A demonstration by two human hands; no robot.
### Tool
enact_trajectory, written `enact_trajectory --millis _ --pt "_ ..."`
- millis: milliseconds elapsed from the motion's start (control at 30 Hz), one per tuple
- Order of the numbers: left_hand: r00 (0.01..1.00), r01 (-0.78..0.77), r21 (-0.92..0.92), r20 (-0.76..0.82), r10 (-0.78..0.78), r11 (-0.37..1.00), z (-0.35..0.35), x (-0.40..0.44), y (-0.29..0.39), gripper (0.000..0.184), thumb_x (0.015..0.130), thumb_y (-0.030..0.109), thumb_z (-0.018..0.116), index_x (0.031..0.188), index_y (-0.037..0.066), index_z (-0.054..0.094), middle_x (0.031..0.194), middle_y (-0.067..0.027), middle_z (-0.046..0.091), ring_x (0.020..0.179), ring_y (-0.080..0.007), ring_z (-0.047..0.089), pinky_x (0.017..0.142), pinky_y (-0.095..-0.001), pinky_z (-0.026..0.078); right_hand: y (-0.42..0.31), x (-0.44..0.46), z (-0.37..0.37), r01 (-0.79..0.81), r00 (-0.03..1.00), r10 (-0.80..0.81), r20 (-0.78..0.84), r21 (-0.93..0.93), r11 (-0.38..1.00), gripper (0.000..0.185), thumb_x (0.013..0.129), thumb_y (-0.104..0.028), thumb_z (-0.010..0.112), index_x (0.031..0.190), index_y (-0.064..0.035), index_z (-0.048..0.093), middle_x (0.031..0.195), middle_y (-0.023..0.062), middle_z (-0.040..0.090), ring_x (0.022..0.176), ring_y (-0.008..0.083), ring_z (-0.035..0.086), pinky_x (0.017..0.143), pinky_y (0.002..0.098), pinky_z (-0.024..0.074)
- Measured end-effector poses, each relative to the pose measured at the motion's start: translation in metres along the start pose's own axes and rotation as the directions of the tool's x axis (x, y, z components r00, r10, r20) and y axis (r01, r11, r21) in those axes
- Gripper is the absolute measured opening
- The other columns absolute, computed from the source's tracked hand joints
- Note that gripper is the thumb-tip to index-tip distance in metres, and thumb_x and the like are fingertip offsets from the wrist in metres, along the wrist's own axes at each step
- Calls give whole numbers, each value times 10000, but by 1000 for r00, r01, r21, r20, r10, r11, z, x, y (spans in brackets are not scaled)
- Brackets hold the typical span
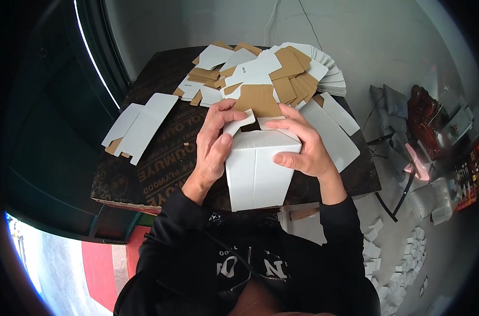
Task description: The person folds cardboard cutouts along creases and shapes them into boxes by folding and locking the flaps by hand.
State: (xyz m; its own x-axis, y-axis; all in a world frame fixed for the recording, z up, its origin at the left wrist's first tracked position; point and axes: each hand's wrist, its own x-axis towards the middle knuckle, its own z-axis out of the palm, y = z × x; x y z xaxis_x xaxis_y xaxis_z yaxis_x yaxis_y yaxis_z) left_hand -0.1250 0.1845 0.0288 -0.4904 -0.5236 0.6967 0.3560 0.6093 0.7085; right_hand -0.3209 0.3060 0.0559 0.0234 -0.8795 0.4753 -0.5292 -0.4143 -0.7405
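left hand (213, 142) pinching a white flap (239, 124), right hand (305, 146) clamping the white box's (258, 176) corner, dark tabletop (129, 176) literally says "OUMUYE" and "PLYWOOD"

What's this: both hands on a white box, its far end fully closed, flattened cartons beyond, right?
Not quite: the head view shows the far end of the white box open, its brown flap sticking out. The left hand and right hand are on it, flattened cartons beyond.

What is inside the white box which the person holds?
The white box shows only a dark gap; its flaps and walls hide the rest, so contents cannot be seen.
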Motion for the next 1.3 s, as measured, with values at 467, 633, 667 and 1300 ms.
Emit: enact_trajectory --millis 467,633,667,1300 --pt "987 52 85 145 -64 995 6 -39 43 784 683 397 803 1298 67 445 1278 -200 383 1259 -418 353 1011 -526 352 -11 -14 0 346 938 -344 -49 45 937 450 792 -347 726 1054 12 651 1456 302 371 1341 390 399 1081 469 327" --pt "978 40 21 203 -43 999 10 -41 49 772 680 397 802 1287 76 448 1282 -194 364 1253 -418 356 1019 -516 342 -37 -14 13 420 899 -207 -386 627 656 419 876 -326 629 1070 45 620 1358 317 475 1272 379 473 1060 444 365" --pt "978 29 10 206 -31 1000 11 -41 48 797 675 390 806 1303 74 429 1287 -194 360 1253 -417 355 1025 -515 338 -41 -17 12 379 916 -187 -356 609 697 404 888 -316 614 1067 46 614 1323 301 506 1240 366 494 1045 431 379" --pt "969 47 -173 248 -3 984 19 -47 53 1267 591 315 867 1521 19 58 1423 -252 301 1297 -382 372 1092 -520 313 -72 -15 -16 46 994 -34 104 -111 993 226 821 -36 680 1038 11 637 1016 163 684 829 234 632 791 345 501"
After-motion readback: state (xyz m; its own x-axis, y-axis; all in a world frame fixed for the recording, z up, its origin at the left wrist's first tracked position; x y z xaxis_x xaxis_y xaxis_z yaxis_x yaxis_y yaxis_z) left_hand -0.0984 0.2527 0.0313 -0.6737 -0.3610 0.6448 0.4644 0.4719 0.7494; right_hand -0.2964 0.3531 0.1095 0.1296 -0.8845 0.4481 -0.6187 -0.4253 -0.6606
